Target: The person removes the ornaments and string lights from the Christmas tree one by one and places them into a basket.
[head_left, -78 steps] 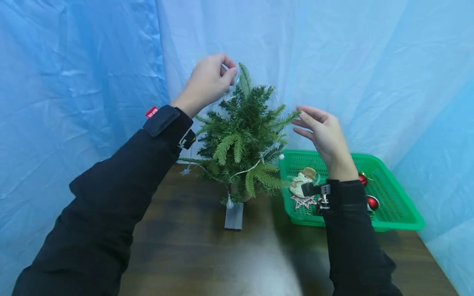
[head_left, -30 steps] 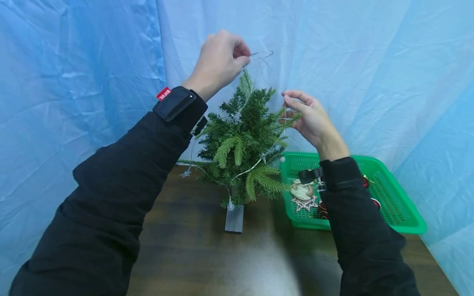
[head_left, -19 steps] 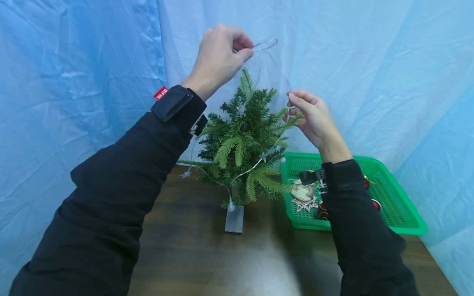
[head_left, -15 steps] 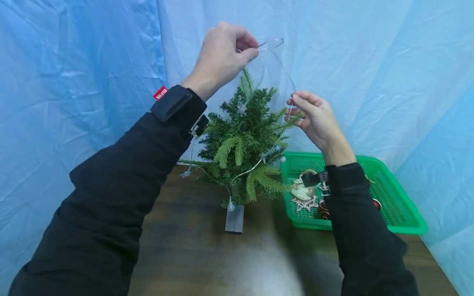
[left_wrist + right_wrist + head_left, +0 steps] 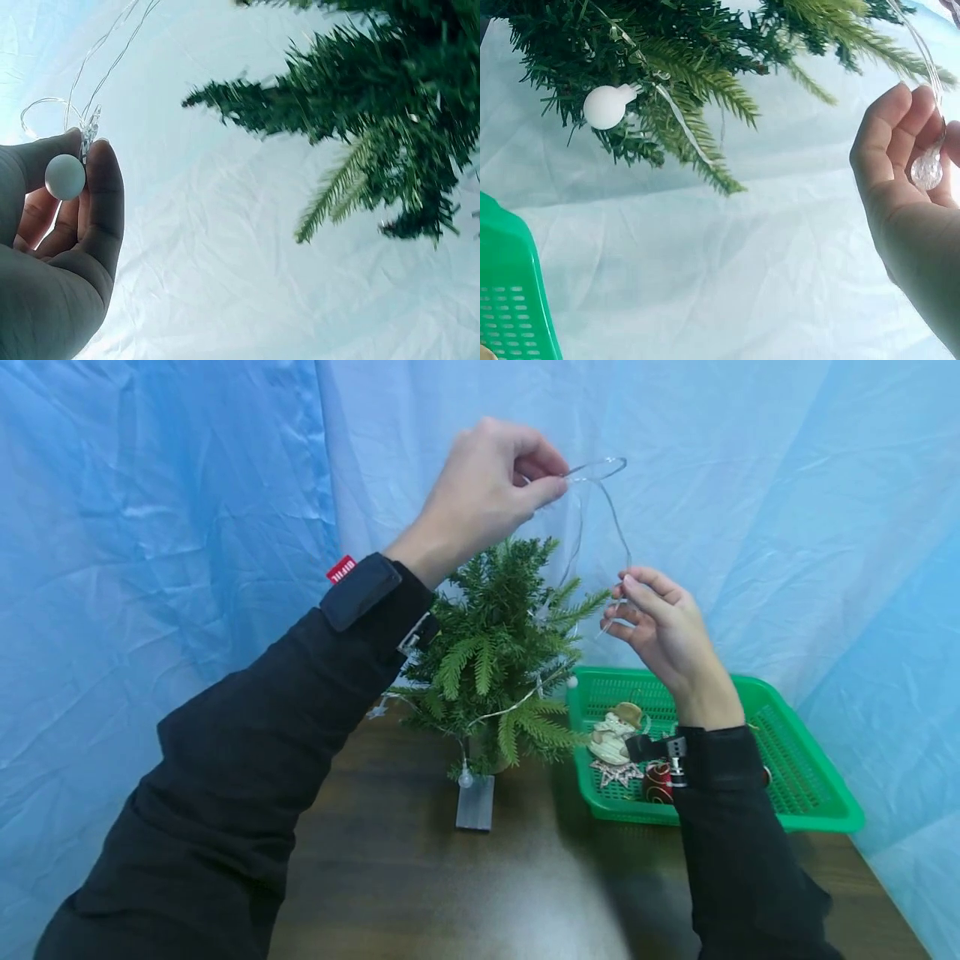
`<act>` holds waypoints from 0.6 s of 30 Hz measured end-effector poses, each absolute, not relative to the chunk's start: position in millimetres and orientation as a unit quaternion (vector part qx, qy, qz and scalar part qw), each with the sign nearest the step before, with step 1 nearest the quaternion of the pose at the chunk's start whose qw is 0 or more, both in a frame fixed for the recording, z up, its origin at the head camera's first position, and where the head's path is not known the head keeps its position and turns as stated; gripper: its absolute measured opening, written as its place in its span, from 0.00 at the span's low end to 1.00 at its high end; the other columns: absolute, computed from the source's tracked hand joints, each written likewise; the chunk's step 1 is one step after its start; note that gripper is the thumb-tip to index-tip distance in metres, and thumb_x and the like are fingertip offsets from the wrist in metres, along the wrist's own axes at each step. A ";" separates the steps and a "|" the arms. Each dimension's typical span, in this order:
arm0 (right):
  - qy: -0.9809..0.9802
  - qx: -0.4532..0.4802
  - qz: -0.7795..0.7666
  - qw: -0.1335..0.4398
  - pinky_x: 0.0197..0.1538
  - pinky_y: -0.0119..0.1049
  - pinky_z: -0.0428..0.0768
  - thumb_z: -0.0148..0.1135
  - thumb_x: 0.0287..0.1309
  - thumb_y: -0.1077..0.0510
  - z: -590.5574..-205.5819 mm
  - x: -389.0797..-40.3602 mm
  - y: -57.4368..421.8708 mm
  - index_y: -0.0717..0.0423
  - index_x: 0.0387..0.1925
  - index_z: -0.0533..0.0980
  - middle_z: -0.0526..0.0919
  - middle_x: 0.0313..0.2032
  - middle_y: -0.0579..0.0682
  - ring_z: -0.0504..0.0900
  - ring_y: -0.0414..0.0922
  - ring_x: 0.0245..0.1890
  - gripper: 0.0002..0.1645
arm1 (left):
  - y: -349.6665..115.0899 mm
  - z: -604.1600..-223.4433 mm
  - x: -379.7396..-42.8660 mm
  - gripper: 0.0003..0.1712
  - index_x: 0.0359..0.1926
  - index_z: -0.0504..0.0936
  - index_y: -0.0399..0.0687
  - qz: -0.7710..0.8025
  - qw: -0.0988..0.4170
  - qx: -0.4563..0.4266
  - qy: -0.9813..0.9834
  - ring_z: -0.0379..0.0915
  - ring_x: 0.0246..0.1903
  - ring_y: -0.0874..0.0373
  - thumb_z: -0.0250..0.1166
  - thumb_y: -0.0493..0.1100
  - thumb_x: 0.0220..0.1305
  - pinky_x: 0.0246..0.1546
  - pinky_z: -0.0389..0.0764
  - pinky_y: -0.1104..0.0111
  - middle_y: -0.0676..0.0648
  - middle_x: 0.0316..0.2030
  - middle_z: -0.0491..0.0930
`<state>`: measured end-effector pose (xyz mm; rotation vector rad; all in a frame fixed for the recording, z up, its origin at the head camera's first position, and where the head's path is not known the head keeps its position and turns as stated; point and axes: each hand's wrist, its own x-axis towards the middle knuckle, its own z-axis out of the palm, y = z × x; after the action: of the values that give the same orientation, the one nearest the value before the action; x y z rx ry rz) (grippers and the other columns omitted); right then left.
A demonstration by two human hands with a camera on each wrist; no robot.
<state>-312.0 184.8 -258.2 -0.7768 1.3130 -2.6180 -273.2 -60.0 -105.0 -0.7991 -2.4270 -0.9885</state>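
Note:
A small artificial Christmas tree [image 5: 495,643] stands on the table with a string of lights [image 5: 617,518] wound partly round it. Above the tree's top, my left hand [image 5: 498,485] pinches the clear wire between thumb and fingers. In the left wrist view a white ball bulb [image 5: 65,177] and a clear piece sit at those fingertips. My right hand [image 5: 667,627] pinches the same wire to the right of the tree, lower down. A clear faceted bulb [image 5: 927,171] hangs by its fingers in the right wrist view. The tree's tip is hidden behind my left hand.
A green basket [image 5: 813,768] stands to the right of the tree, holding a snowman ornament [image 5: 611,735], a star ornament [image 5: 617,773] and a red bauble [image 5: 657,783]. The grey foot [image 5: 475,806] of the tree rests on the wooden table [image 5: 405,893]. Blue-white cloth [image 5: 750,485] hangs behind.
My left hand has risen from beside the tree's tip and moved right, drawing out a wire loop. My right hand rose, took the wire, then shifted right and down.

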 end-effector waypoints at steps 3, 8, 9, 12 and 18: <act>0.434 -0.264 -0.860 0.042 0.44 0.42 0.84 0.56 0.73 0.65 -263.2 -303.2 189.7 0.62 0.45 0.80 0.82 0.38 0.54 0.83 0.50 0.35 0.08 | -58.0 -108.3 -267.3 0.12 0.51 0.85 0.43 -0.365 0.192 -0.301 -0.860 0.80 0.40 0.66 0.66 0.42 0.71 0.44 0.78 0.77 0.51 0.44 0.86; 0.429 -0.297 -0.852 0.034 0.47 0.43 0.84 0.51 0.75 0.67 -271.1 -284.4 193.6 0.64 0.46 0.78 0.82 0.38 0.55 0.82 0.51 0.37 0.09 | -53.6 -113.3 -252.6 0.11 0.50 0.85 0.42 -0.384 0.183 -0.335 -0.840 0.81 0.39 0.65 0.66 0.41 0.71 0.45 0.79 0.75 0.50 0.42 0.86; 0.432 -0.305 -0.848 0.032 0.47 0.43 0.84 0.51 0.75 0.67 -272.3 -280.2 193.6 0.64 0.46 0.78 0.82 0.38 0.55 0.82 0.51 0.37 0.09 | -52.9 -114.5 -249.2 0.10 0.49 0.85 0.42 -0.388 0.184 -0.343 -0.836 0.81 0.38 0.65 0.67 0.41 0.70 0.45 0.79 0.75 0.50 0.42 0.86; 0.450 -0.331 -0.829 0.019 0.48 0.43 0.83 0.49 0.76 0.68 -276.6 -266.5 193.4 0.64 0.46 0.78 0.82 0.39 0.55 0.82 0.51 0.38 0.10 | -51.5 -118.9 -238.5 0.09 0.48 0.86 0.42 -0.391 0.185 -0.358 -0.828 0.80 0.35 0.66 0.66 0.41 0.71 0.44 0.79 0.75 0.51 0.40 0.86; 0.484 -0.383 -0.786 -0.031 0.50 0.43 0.83 0.45 0.74 0.73 -288.5 -240.6 192.1 0.72 0.49 0.77 0.83 0.40 0.57 0.83 0.52 0.40 0.13 | -51.8 -136.0 -220.1 0.10 0.48 0.86 0.41 -0.389 0.213 -0.384 -0.810 0.80 0.32 0.69 0.65 0.41 0.72 0.40 0.80 0.75 0.51 0.39 0.86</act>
<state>-240.6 192.1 -288.5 -1.2265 1.5514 -2.5204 -220.1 -51.8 -136.0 -1.0658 -2.2487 -1.0807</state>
